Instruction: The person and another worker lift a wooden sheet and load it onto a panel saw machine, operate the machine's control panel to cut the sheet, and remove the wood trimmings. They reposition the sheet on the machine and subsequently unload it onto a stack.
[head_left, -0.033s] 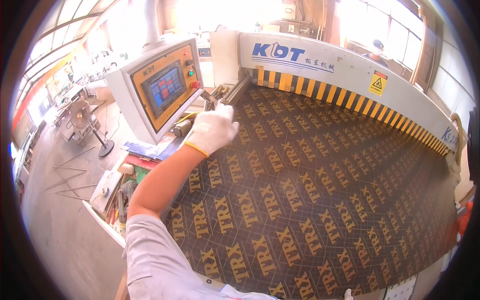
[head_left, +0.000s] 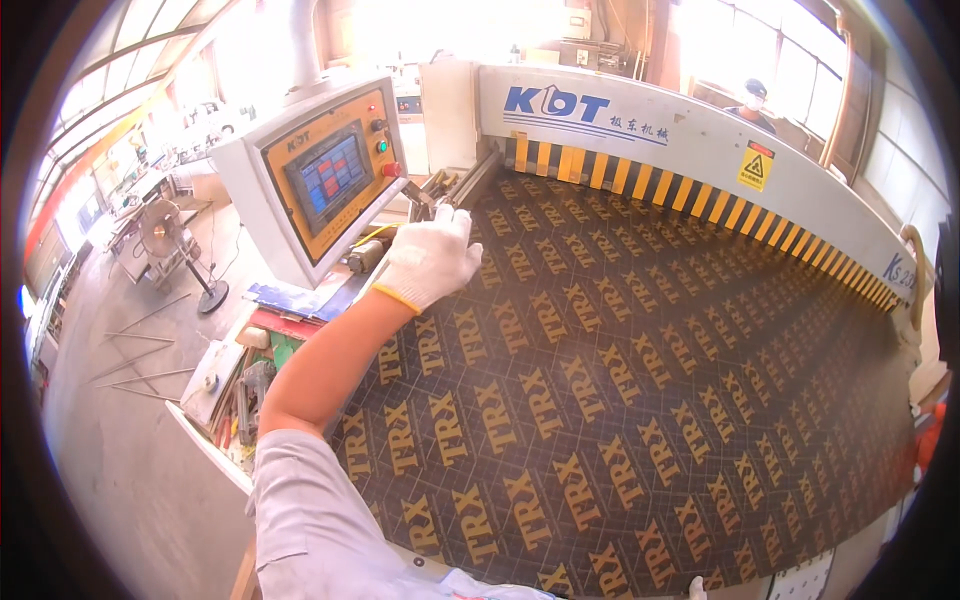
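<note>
My left hand [head_left: 430, 262], in a white knitted glove with a yellow cuff, reaches across the left edge of a large dark-brown printed panel [head_left: 580, 400]. Its fingers and thumb stand apart, with nothing visible between them. Just beyond the fingertips is a metal fitting [head_left: 422, 200] at the panel's far left corner; whether they touch it I cannot tell. Of my right hand [head_left: 697, 588], only a gloved fingertip shows at the panel's near edge; its other fingers are hidden. The panel's far edge lies at the striped guard of a machine beam.
A control box [head_left: 330, 180] with a screen and buttons stands beyond my left forearm. The white beam [head_left: 690, 110] has a black-and-yellow striped guard [head_left: 640, 183]. Tools and boards [head_left: 240, 380] lie on a side ledge. A floor fan [head_left: 165, 235] stands left; a person [head_left: 755, 107] is behind the beam.
My left hand has shifted very slightly, and its fingers look a little more spread. The panel and machine look the same.
</note>
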